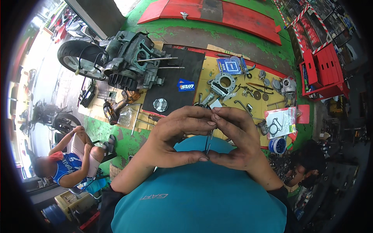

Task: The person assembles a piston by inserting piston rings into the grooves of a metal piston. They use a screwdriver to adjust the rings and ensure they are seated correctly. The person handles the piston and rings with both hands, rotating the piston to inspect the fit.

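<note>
Both hands are raised in front of my teal shirt, fingertips meeting at the top and thumbs meeting below. Between them is a thin metal piston ring, seen almost edge-on, so its full outline does not show. My left hand pinches it with the thumb at the bottom and the fingers at the top. My right hand grips it the same way from the other side. Beyond the left hand, a silver piston rests on the black mat.
An engine with a rear wheel stands at far left, two studs jutting right. A cylinder block, gasket pack and several small parts lie on cardboard. An impact driver lies left. A seated person is at left.
</note>
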Tool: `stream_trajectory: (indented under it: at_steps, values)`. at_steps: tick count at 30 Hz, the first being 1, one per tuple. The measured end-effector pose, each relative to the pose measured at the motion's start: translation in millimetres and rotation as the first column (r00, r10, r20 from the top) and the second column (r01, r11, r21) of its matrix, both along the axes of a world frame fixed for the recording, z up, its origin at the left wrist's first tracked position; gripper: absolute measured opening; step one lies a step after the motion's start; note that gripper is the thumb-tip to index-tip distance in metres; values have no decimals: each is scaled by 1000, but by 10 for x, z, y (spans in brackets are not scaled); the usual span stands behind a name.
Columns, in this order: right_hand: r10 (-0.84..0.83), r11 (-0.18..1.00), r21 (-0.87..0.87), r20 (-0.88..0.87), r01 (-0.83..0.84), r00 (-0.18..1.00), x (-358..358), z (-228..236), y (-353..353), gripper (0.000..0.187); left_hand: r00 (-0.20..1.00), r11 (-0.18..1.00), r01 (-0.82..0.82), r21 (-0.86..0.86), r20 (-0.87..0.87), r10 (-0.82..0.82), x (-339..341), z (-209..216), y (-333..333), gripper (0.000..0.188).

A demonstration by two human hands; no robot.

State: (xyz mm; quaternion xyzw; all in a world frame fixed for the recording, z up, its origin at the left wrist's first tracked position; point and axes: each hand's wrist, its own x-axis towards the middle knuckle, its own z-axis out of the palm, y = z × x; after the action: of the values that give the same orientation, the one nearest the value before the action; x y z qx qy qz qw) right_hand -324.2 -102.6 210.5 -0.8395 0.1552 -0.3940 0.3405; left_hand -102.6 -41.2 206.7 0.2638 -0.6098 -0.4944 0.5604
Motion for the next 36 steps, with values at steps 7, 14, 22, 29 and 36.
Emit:
stream_trajectory:
  at_steps: [7,14,22,29,36]
  values:
    - [1,1000,1,1,-1,1000,14,15,4,89,1000,1000,10,5,-5,-10,15,-16,2,62]
    - [-17,999,-40,-23,16,1000,30,46,10,88,1000,1000,-11,-5,2,11,30,-40,21,62]
    - [-14,999,-42,-39,12,999,34,63,31,88,1000,1000,-2,-10,-8,2,36,-11,34,62]
    - [-8,999,-34,-25,7,1000,49,51,47,87,1000,1000,-13,-10,4,13,49,8,48,61]
    - [0,1000,-29,-25,-1,1000,48,41,48,87,1000,1000,-14,-1,24,14,64,5,61,62]
